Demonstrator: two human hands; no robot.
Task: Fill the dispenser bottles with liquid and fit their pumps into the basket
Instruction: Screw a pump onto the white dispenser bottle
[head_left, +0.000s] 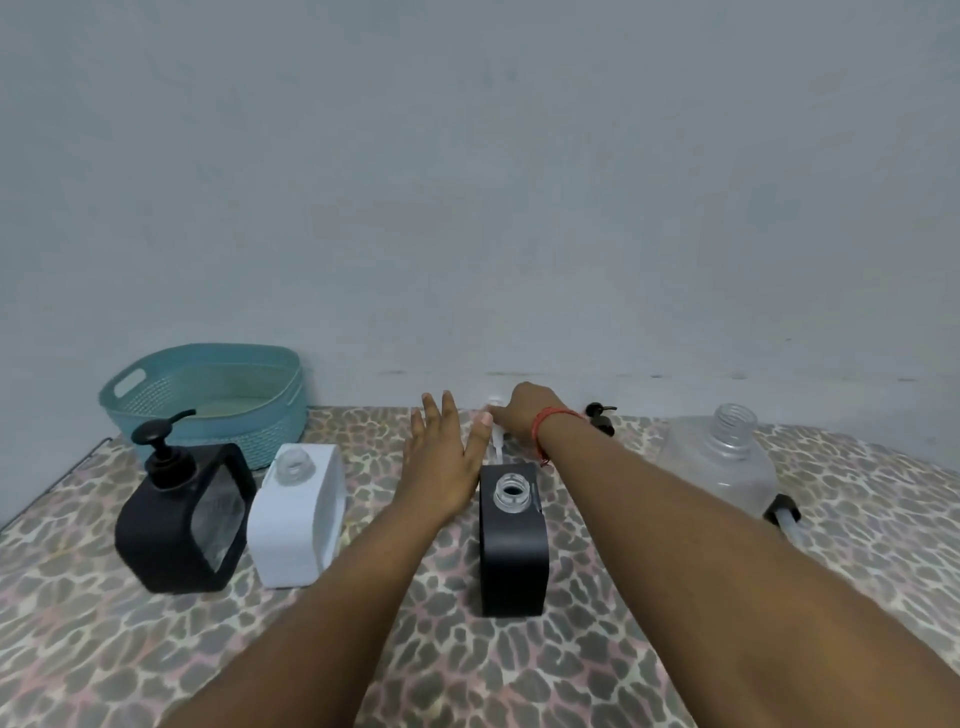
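Three square dispenser bottles stand on the table. A black one (182, 525) at the left has its black pump fitted. A white one (298, 519) beside it has an open neck. A second black bottle (511, 545) in the middle is also open. My right hand (524, 415) reaches behind that bottle and grips a white pump (496, 439) near the wall. My left hand (441, 457) hovers flat with spread fingers between the white and the middle black bottle. A loose black pump (601, 418) lies at the back right. The teal basket (171, 410) sits at the back left.
A large clear bottle (727, 457) with an open neck stands at the right, with a black-collared tube (784, 512) lying by its base. The wall runs close behind the table. The table's left edge slopes past the basket.
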